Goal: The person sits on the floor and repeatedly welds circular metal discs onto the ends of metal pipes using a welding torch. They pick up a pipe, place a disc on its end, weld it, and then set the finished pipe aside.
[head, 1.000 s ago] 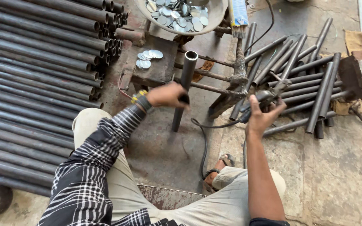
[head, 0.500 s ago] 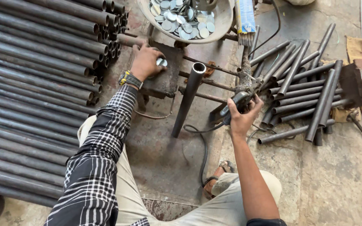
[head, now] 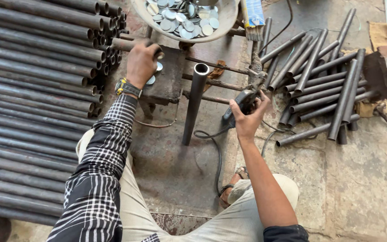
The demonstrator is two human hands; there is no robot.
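Steel discs [head: 154, 74] half-hidden under left hand [head: 140, 62]; right hand's [head: 247, 120] tool [head: 242, 101] indistinct

Left hand [head: 140, 62] reaches forward, palm down, fingers curled, arm nearly straight; right hand [head: 246, 117] is raised mid-frame, fingers closed in a grip, forearm bare.

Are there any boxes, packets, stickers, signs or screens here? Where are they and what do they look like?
Blue and yellow flat packet: top middle, right of the round metal bowl of silver discs, long rectangle with thin rods sticking out below.
Yellow-rimmed wristwatch: on the left wrist, its face too small to tell.
No signs or stickers show.
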